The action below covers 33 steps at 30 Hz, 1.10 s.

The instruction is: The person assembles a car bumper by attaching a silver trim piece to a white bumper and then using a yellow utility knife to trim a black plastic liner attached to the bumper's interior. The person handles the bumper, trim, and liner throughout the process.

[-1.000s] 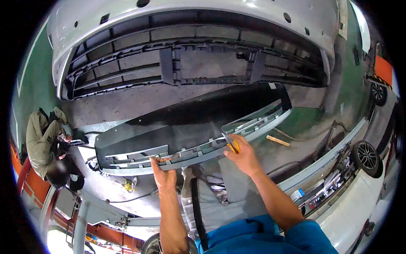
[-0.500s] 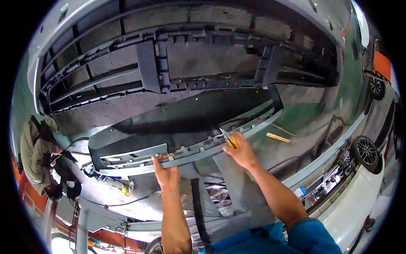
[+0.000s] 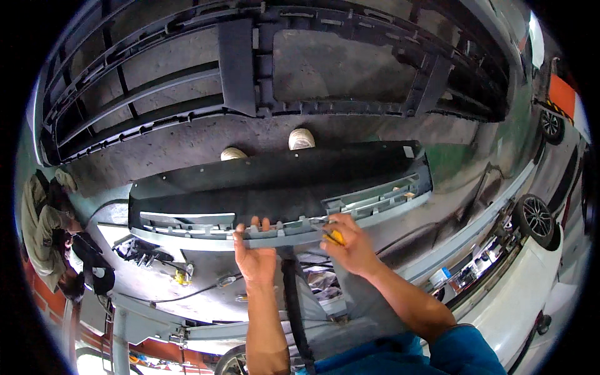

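Note:
A long black plastic panel (image 3: 262,172) with a grey slotted lip along its near edge lies across the middle, like a car bumper trim. My left hand (image 3: 256,259) grips that near edge left of centre, fingers curled up through it and thumb on the lip. In my right hand (image 3: 356,247) is a yellow-handled utility knife (image 3: 335,236), its front end against the slotted strip right of centre. The blade tip is blurred and I cannot make out whether it cuts in.
Beyond the panel stands a large black bumper frame (image 3: 237,69). Two light shoe tips (image 3: 301,139) show at the panel's far edge. Grey-green cloth (image 3: 47,219) hangs at left. A grey rail (image 3: 462,228) and a white car (image 3: 519,294) with a dark wheel (image 3: 536,220) are at right.
The panel has tilted so its black face shows more, and its right end has swung nearer. The knife has moved down and slightly left along the lip. My left hand keeps its grip.

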### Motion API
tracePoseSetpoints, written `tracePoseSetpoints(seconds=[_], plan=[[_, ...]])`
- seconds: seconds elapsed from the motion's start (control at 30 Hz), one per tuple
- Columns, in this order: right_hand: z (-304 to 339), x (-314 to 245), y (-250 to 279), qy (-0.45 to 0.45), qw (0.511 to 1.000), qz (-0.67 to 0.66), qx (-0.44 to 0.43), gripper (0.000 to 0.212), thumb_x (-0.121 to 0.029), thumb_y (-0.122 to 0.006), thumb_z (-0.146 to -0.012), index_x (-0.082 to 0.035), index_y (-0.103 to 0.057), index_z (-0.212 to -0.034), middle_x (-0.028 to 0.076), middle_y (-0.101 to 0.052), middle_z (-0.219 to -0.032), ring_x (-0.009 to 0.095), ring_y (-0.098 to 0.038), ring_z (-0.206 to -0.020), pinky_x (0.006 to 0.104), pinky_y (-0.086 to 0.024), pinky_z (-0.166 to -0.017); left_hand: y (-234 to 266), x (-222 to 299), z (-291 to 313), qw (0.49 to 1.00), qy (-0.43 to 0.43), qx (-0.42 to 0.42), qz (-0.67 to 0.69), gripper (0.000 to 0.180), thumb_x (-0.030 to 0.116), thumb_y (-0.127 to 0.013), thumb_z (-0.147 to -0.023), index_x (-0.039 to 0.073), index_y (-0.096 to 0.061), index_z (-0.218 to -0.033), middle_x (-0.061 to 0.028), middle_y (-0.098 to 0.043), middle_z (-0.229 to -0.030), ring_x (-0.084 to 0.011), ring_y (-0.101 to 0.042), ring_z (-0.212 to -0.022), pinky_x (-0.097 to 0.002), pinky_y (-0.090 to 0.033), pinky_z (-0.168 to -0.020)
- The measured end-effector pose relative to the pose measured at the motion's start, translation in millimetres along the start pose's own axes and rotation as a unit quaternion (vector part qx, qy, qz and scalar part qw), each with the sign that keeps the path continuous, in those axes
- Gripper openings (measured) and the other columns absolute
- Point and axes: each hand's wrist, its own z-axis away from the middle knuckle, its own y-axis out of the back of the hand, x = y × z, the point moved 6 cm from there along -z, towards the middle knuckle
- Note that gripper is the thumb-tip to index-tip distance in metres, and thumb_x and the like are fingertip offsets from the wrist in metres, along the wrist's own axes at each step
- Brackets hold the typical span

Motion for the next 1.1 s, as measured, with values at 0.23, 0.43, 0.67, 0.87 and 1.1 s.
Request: tracePoseSetpoints(seconds=[0.23, 0.43, 0.67, 0.87, 1.1], plan=[[26.8, -48.9, -4.0, 0.073, 0.997, -0.025, -0.013, 0.036, -0.021, -0.07, -0.082, -0.007, -0.063, -0.114, 0.015, -0.05, -0.13, 0.032, -0.061, -0.105, 0.0376, -0.052, -0.081, -10.4, 20.7, 14.3, 0.994, -0.014, 0.109, -0.013, 0.028, 0.04, -0.067, -0.089, 0.015, -0.058, -0.097, 0.0027, -0.056, -0.078, -0.0132, -0.055, -0.076, -0.0358, -0.05, -0.082], [79.7, -24.4, 52.0, -0.155, 0.972, -0.161, -0.073, 0.037, -0.023, -0.057, -0.094, -0.005, -0.052, -0.126, 0.01, -0.062, -0.099, 0.018, -0.061, -0.084, 0.0309, -0.05, -0.072, -25.0, 38.9, 28.5, 0.992, -0.036, 0.118, 0.001, 0.031, 0.04, -0.069, -0.088, 0.013, -0.057, -0.084, 0.0056, -0.05, -0.063, -0.0102, -0.05, -0.059, -0.0259, -0.048, -0.07], [94.4, -32.6, 79.0, -0.294, 0.886, -0.343, -0.102, 0.039, -0.023, -0.048, -0.099, -0.001, -0.043, -0.131, 0.011, -0.064, -0.087, 0.011, -0.058, -0.061, 0.0249, -0.048, -0.057, -25.1, 68.3, 39.5, 0.998, -0.048, 0.036, 0.035, 0.033, 0.039, -0.07, -0.087, 0.011, -0.055, -0.081, 0.0045, -0.047, -0.059, -0.0109, -0.047, -0.055, -0.0235, -0.047, -0.062], [89.4, -44.1, 55.6, -0.349, 0.835, -0.397, -0.153, 0.038, -0.023, -0.048, -0.1, -0.001, -0.043, -0.131, 0.012, -0.065, -0.087, 0.014, -0.058, -0.054, 0.0273, -0.048, -0.05, -9.9, 78.5, 41.3, 0.993, -0.009, -0.057, 0.102, 0.041, 0.05, -0.058, -0.093, 0.01, -0.062, -0.084, 0.0036, -0.047, -0.06, -0.0119, -0.044, -0.058, -0.0335, -0.046, -0.071], [87.5, -42.2, 47.3, -0.375, 0.835, -0.377, -0.141, 0.042, -0.023, -0.049, -0.1, -0.002, -0.041, -0.135, 0.013, -0.065, -0.088, 0.016, -0.059, -0.054, 0.0286, -0.049, -0.051, -8.1, 82.2, 47.0, 0.989, -0.024, -0.108, 0.1, 0.04, 0.047, -0.059, -0.093, 0.008, -0.066, -0.084, 0.0044, -0.05, -0.06, -0.0086, -0.044, -0.056, -0.0292, -0.047, -0.07]])
